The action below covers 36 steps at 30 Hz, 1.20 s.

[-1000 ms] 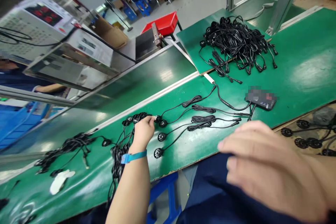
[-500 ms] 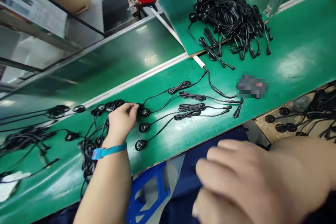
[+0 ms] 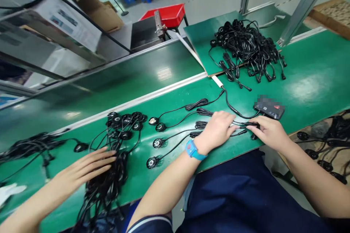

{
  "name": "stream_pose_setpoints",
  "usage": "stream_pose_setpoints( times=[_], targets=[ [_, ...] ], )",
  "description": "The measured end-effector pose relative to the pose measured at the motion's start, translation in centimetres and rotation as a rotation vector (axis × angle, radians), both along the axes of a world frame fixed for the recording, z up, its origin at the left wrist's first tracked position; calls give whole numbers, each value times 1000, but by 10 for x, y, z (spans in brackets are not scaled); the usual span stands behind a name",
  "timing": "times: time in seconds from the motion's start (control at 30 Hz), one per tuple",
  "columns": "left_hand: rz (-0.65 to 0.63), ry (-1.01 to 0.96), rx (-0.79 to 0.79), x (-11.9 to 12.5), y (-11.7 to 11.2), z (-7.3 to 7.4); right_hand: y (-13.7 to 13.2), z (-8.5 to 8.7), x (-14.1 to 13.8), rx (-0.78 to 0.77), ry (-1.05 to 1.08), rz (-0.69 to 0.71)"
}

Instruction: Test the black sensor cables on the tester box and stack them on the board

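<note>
Your left hand (image 3: 218, 127) has left the round sensor heads (image 3: 157, 134) at nine o'clock and now lies over the cable plugs (image 3: 242, 125), fingers curled down on them, a blue wrist strap (image 3: 193, 150) behind it; your right hand (image 3: 269, 131), off your lap, pinches one plug just below the black control box (image 3: 269, 107); both hands now meet at the connectors, so the work looks shifted to the plug ends; a co-worker's open hand (image 3: 87, 165) rests on the cable bundle (image 3: 109, 174) at eight o'clock.

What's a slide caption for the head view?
Both hands, left hand and right hand, handle cable plugs beside a black box; another person's hand rests on bundled cables.
</note>
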State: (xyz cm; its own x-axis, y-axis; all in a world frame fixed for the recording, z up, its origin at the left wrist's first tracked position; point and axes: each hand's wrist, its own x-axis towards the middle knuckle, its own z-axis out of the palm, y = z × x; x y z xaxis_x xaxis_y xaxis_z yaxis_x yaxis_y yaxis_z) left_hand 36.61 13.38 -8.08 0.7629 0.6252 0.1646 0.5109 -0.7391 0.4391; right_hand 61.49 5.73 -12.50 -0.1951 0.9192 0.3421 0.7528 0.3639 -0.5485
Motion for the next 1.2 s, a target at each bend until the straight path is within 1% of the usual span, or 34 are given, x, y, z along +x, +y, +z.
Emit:
stream_pose_setpoints(
  times=[0.07,0.1,0.17,0.27,0.37,0.4,0.47,0.53,0.57,0.6,0.67,0.73,0.8,0.87,0.9,0.93,0.97,1.07,1.13,1.2],
  targets=[
    [-43,76,-15,17,-1,-8,1,-1,2,-18,48,11],
    [-54,106,-11,19,-1,-12,1,-1,3,-31,71,18],
    [-62,136,-18,17,-1,-16,2,-1,5,-60,113,17],
    [-46,121,-110,4,-2,-14,3,-1,5,-91,181,-48],
    [10,82,-213,-1,4,-4,4,-2,4,-100,214,-93],
    [47,71,-202,1,9,-1,4,-2,3,-95,207,-94],
    [170,85,-86,9,25,3,3,-4,2,-80,189,-92],
    [323,188,69,20,46,3,3,-7,2,-72,185,-93],
    [382,263,116,24,58,1,2,-8,3,-70,186,-95],
    [417,333,135,27,69,0,2,-10,3,-70,186,-98],
    [432,422,127,28,88,-3,2,-12,4,-67,185,-105],
    [435,437,127,25,100,-5,2,-12,3,-57,188,-110],
    [496,386,170,18,104,-5,2,-12,2,-43,193,-109],
    [552,273,240,14,100,-4,2,-10,1,-34,196,-107],
    [541,207,275,13,95,-3,2,-10,0,-32,198,-111],
    [495,149,301,14,87,-4,1,-10,0,-30,200,-117],
    [421,109,317,15,78,-5,1,-10,0,-30,204,-123],
    [192,66,326,25,43,-11,0,-9,0,-33,220,-127],
    [105,62,313,32,22,-17,0,-8,0,-23,235,-111],
    [42,62,284,37,7,-24,1,-7,0,-8,247,-90]
  ],
)
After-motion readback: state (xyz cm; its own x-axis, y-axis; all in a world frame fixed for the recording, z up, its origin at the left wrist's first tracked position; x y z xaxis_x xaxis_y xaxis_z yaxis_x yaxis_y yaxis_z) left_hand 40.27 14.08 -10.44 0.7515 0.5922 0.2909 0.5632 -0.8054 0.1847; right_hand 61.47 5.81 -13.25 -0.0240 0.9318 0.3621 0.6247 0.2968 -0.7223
